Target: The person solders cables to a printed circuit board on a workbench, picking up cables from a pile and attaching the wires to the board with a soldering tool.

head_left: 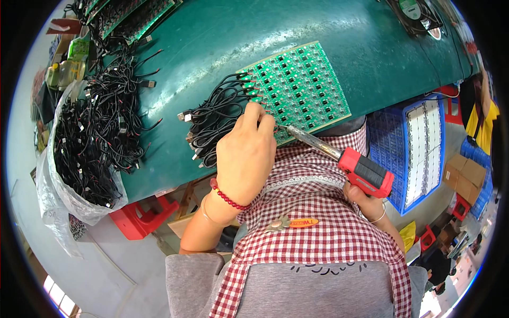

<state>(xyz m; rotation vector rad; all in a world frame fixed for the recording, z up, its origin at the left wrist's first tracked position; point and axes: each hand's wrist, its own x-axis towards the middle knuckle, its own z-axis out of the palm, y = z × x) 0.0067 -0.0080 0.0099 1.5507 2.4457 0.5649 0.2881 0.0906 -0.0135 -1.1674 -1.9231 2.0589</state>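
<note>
A green circuit board panel [302,79] with rows of small black parts lies on the table in front of me. Along its left edge, several black USB cables [216,106] have their thin wire ends on the board. My left hand [246,146] is closed in a pinch at the board's lower left corner, on the end of a USB cable mostly covered by my fingers. In my right hand [359,195] is a red and black soldering iron [366,170], held by its handle. Its metal tip reaches the board edge close beside my left fingertips.
Loose black USB cables [101,127] are heaped at the left, partly in a clear plastic bag [114,199]. More circuit boards [135,21] stand at the far left. A coiled black cord [419,18] sits far right. Blue crates [405,153] and a red stool [143,220] flank the table.
</note>
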